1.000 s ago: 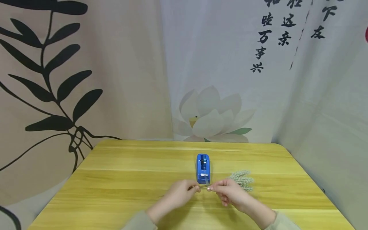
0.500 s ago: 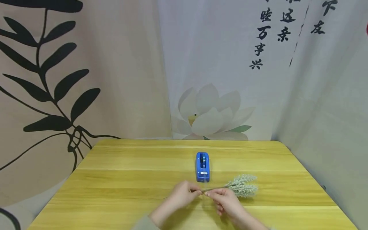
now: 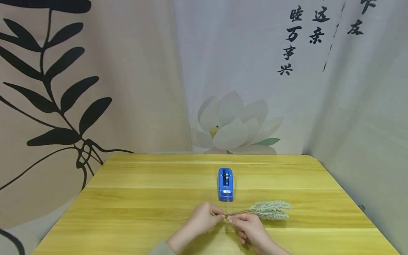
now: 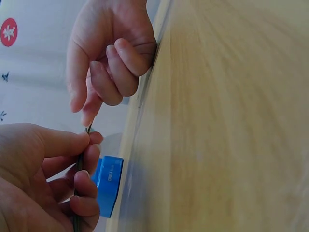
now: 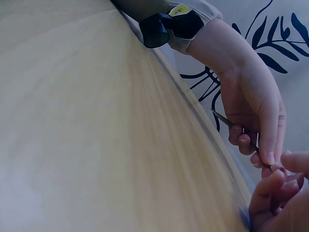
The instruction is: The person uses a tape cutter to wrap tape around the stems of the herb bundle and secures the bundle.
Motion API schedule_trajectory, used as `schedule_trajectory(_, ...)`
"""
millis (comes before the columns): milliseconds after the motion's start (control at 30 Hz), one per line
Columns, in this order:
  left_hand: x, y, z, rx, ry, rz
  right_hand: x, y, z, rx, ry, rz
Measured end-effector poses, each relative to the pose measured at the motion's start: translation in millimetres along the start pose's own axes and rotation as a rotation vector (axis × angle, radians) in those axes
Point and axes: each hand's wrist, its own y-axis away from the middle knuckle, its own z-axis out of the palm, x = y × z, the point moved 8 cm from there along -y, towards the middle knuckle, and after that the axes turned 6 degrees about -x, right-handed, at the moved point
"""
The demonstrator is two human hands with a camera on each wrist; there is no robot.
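My left hand [image 3: 205, 219] pinches the thin dark stems of an artificial flower bunch [image 3: 271, 210], whose pale green fluffy heads point right over the table. In the left wrist view the stem [image 4: 80, 164] runs between my left thumb and curled fingers. My right hand [image 3: 253, 228] meets the left fingertips at the stems; its thumb and forefinger pinch the end of clear tape [image 5: 292, 178]. Behind the hands stands a blue tape dispenser [image 3: 226, 194]. From its front a clear tape strip [image 3: 228, 207] stretches toward the stems. The exact contact of tape and stems is hidden by fingers.
The wooden table [image 3: 153, 191] carries the dispenser near its middle. A printed curtain [image 3: 143, 88] with dark leaves, a lotus and characters hangs behind the table's far edge.
Both hands have moved slightly nearer to me, away from the dispenser. The flower heads, partly behind my right hand before, have shifted right and now show fully beyond it.
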Motion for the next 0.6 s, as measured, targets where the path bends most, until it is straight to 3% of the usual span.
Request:
schedule_trajectory(200, -0.1, 0.7, 1.7, -0.015, 0.033, -0.026, 0.0, 1.3, -0.3, 0.000, -0.013, -0.011)
schedule_trajectory(600, 2.2, -0.4, 1.9, -0.023, 0.118, -0.007, 2.6, -1.3, -1.2, -0.012, -0.042, -0.013)
